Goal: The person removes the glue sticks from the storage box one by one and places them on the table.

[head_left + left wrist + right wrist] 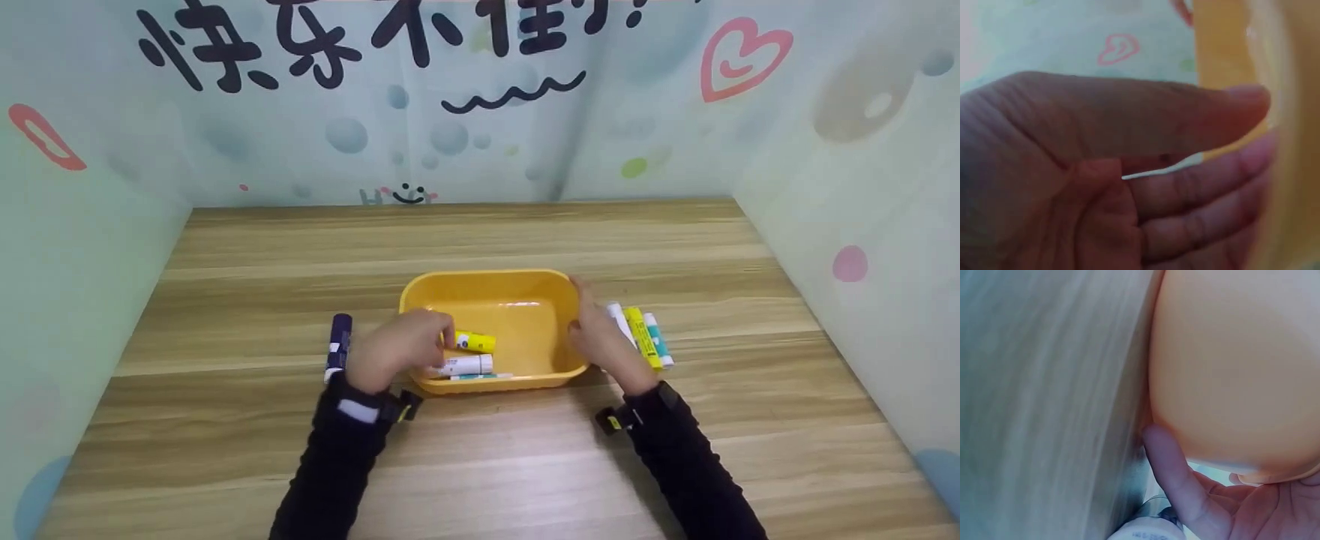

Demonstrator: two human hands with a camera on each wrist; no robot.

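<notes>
A yellow-orange plastic basin (491, 279) stands on the table. My left hand (401, 345) reaches over its left wall, thumb and index finger pinching the left end of a yellow glue stick (476, 343). In the left wrist view the basin wall (1297, 169) hides the fingertips. Below that stick lie a white glue stick (465, 365) and a thin teal-and-white one (480, 376), partly hidden by the front wall. My right hand (604, 337) grips the basin's right rim. In the right wrist view a finger (1171, 467) presses low against the outer wall.
A dark navy stick (340, 337) lies left of the basin, beside my left wrist. Right of it, by my right hand, are a white stick (621, 322), a yellow one (643, 337) and a teal one (658, 339). Printed cloth walls (465, 150) enclose the wooden table (495, 465).
</notes>
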